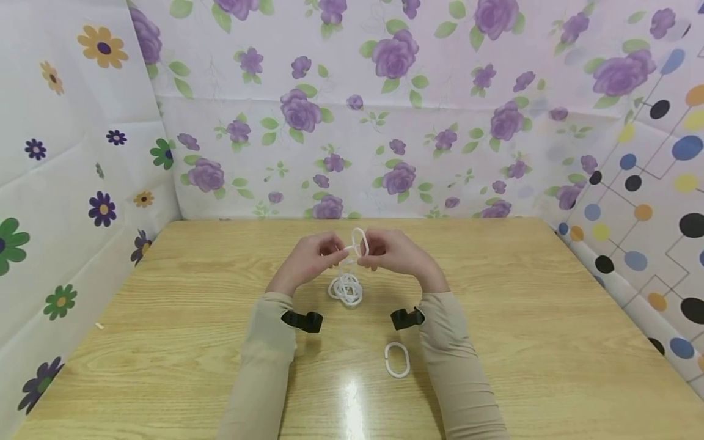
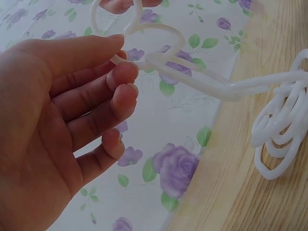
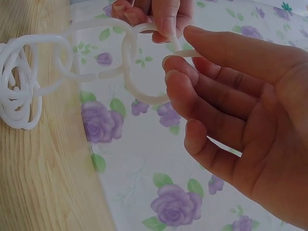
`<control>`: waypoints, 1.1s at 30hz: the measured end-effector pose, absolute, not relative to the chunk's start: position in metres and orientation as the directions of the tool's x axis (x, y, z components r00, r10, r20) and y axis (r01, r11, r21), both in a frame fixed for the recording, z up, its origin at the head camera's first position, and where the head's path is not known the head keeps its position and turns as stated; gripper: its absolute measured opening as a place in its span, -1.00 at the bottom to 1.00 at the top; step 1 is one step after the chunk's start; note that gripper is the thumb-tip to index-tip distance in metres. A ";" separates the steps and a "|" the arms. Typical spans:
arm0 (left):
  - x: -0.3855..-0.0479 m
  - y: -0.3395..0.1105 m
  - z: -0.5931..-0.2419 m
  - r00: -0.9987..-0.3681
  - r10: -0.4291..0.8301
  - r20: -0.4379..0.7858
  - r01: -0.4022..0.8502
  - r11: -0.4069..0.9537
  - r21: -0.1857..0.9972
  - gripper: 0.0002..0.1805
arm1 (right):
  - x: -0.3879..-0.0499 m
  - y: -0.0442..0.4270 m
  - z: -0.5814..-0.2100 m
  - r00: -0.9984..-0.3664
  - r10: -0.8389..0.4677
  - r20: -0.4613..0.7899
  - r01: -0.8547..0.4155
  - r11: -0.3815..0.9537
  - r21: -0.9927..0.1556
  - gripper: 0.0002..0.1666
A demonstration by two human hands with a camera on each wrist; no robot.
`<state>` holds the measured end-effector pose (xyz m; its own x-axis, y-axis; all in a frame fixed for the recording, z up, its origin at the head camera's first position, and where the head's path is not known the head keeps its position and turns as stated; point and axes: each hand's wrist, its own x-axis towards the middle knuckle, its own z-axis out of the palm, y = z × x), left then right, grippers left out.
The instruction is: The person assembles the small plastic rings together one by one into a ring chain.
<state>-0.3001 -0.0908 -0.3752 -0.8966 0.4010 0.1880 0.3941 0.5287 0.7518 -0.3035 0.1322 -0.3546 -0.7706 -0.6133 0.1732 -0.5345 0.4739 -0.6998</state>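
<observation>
My left hand (image 1: 312, 260) pinches the end link (image 2: 166, 28) of a white plastic chain between thumb and fingertips. From that link, more joined links slope down to a heap of white chain links (image 1: 346, 289) on the table. Across from it, my right hand (image 1: 400, 253) pinches a separate-looking white oval link (image 1: 360, 239), which stands up between the hands. The two links meet or cross near the left fingertips (image 2: 126, 72); whether they are hooked together I cannot tell. Another loose oval link (image 1: 398, 360) with a small gap in its side lies near my right forearm.
The wooden table (image 1: 176, 342) reaches back to a flowered cloth (image 1: 352, 159). Patterned sheets hang at the left and right sides. A tiny pale scrap (image 1: 99, 326) lies by the left edge. Each wrist wears a black camera mount (image 1: 302, 321).
</observation>
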 end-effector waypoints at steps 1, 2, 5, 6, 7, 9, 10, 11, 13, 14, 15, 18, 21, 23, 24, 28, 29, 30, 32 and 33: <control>-0.300 -0.091 -0.375 -0.896 0.402 0.188 0.395 0.529 0.751 -0.84 | -0.304 0.132 -0.355 -0.768 -0.617 0.171 -0.537 0.475 -0.697 -0.86; -0.300 -0.091 -0.375 -0.896 0.403 0.187 0.395 0.529 0.751 -0.84 | -0.304 0.132 -0.355 -0.765 -0.621 0.170 -0.539 0.475 -0.696 -0.86; -0.300 -0.090 -0.376 -0.895 0.408 0.179 0.391 0.528 0.754 -0.83 | -0.304 0.132 -0.356 -0.760 -0.630 0.164 -0.546 0.481 -0.686 -0.87; -0.300 -0.090 -0.376 -0.895 0.409 0.175 0.389 0.528 0.755 -0.83 | -0.304 0.132 -0.356 -0.758 -0.632 0.162 -0.550 0.485 -0.681 -0.87; -0.300 -0.090 -0.376 -0.895 0.411 0.171 0.387 0.527 0.757 -0.83 | -0.304 0.132 -0.356 -0.757 -0.634 0.160 -0.551 0.487 -0.677 -0.88; -0.300 -0.090 -0.376 -0.895 0.415 0.167 0.385 0.526 0.758 -0.82 | -0.304 0.132 -0.356 -0.756 -0.634 0.160 -0.556 0.495 -0.668 -0.88; -0.300 -0.090 -0.376 -0.894 0.417 0.167 0.386 0.525 0.759 -0.82 | -0.304 0.133 -0.356 -0.756 -0.634 0.161 -0.558 0.497 -0.665 -0.88; -0.300 -0.090 -0.376 -0.893 0.417 0.168 0.388 0.527 0.757 -0.82 | -0.304 0.133 -0.356 -0.757 -0.634 0.161 -0.558 0.497 -0.665 -0.88; -0.300 -0.089 -0.375 -0.892 0.417 0.173 0.394 0.531 0.751 -0.82 | -0.304 0.133 -0.356 -0.762 -0.628 0.160 -0.552 0.500 -0.668 -0.88; -0.300 -0.089 -0.375 -0.891 0.418 0.176 0.398 0.532 0.747 -0.82 | -0.304 0.133 -0.356 -0.766 -0.623 0.158 -0.547 0.503 -0.670 -0.89; -0.300 -0.089 -0.375 -0.890 0.419 0.178 0.400 0.533 0.745 -0.83 | -0.304 0.134 -0.356 -0.772 -0.617 0.155 -0.541 0.508 -0.671 -0.89; -0.300 -0.089 -0.375 -0.889 0.423 0.178 0.403 0.534 0.743 -0.83 | -0.302 0.134 -0.355 -0.791 -0.593 0.148 -0.520 0.525 -0.674 -0.90; -0.300 -0.089 -0.376 -0.887 0.428 0.173 0.401 0.531 0.747 -0.83 | -0.302 0.135 -0.353 -0.804 -0.574 0.158 -0.511 0.529 -0.677 -0.89; -0.300 -0.088 -0.376 -0.887 0.428 0.172 0.401 0.529 0.748 -0.83 | -0.302 0.137 -0.353 -0.809 -0.562 0.171 -0.511 0.528 -0.678 -0.88; -0.300 -0.088 -0.377 -0.887 0.429 0.173 0.401 0.528 0.749 -0.82 | -0.302 0.137 -0.353 -0.813 -0.554 0.178 -0.510 0.532 -0.676 -0.87; -0.300 -0.088 -0.377 -0.885 0.431 0.175 0.405 0.529 0.746 -0.82 | -0.303 0.140 -0.353 -0.839 -0.511 0.187 -0.487 0.551 -0.678 -0.84; -0.300 -0.088 -0.377 -0.885 0.431 0.176 0.406 0.530 0.745 -0.82 | -0.304 0.140 -0.353 -0.846 -0.499 0.187 -0.478 0.555 -0.681 -0.83; -0.301 -0.088 -0.377 -0.885 0.431 0.176 0.407 0.531 0.743 -0.81 | -0.303 0.141 -0.353 -0.851 -0.490 0.190 -0.473 0.556 -0.684 -0.82; -0.301 -0.088 -0.378 -0.886 0.429 0.175 0.405 0.533 0.743 -0.81 | -0.303 0.143 -0.352 -0.856 -0.477 0.196 -0.466 0.552 -0.691 -0.79; -0.301 -0.089 -0.378 -0.887 0.427 0.175 0.404 0.533 0.744 -0.81 | -0.303 0.144 -0.352 -0.858 -0.472 0.201 -0.465 0.551 -0.693 -0.78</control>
